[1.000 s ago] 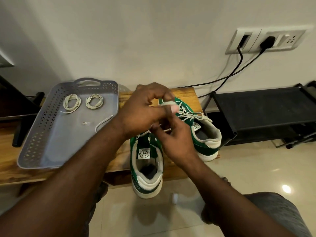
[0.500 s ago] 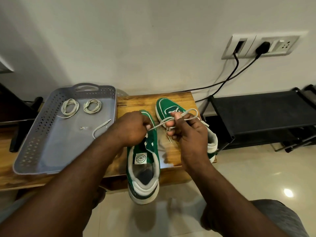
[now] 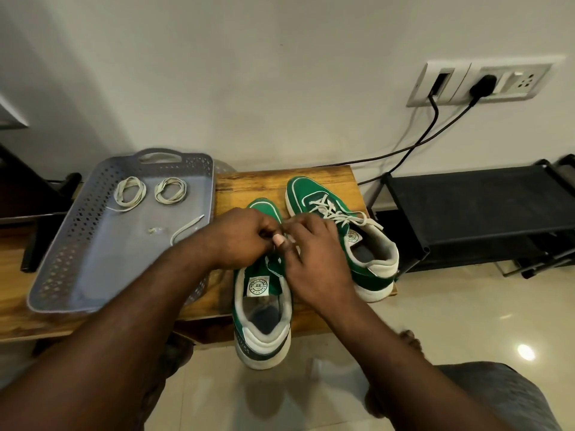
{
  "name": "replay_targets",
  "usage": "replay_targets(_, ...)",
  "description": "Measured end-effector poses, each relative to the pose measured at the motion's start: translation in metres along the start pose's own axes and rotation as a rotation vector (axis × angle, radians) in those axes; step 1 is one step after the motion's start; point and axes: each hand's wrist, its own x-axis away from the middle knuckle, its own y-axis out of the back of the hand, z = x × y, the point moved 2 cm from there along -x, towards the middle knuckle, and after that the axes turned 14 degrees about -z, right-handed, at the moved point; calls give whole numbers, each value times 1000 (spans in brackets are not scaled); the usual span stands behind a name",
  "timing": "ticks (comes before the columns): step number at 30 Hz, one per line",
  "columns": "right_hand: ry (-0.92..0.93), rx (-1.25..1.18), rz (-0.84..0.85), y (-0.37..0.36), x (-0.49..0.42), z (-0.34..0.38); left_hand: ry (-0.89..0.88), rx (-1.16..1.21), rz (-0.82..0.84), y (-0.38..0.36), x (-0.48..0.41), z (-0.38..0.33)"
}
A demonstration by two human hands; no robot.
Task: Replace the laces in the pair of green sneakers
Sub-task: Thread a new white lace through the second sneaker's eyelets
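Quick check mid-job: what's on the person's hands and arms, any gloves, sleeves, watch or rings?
Nothing worn: the left hand and right hand are bare, no gloves, no ring showing. Both forearms are bare, with no sleeve, watch or band in view.

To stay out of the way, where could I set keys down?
The grey tray's near half, below the coiled laces, is bare; so is the bench beyond the near sneaker's toe. Left hand and right hand crowd that sneaker, pinching its lace.
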Motion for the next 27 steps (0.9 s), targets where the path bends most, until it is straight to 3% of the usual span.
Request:
replay_targets(2,-79,77,189,-12,-3,-2,4,-49,-22,1,0,3)
replay_targets(5,-131,-8,162,-9,-8,-3,35,-56,-88,9,0,14)
replay_targets(10,-304,-733,148,8,-16,-12,105,-120,-163,20,-3,35)
replay_targets(15,-325,-955,106,13,-17,-7,134,-169,-150,22,1,35)
replay_targets(20,-325,-949,94,11,-17,-4,123,470,-87,18,10,2)
replay_targets(27,-400,-1073,52,16,-20,-3,55,596,-120,18,11,-8)
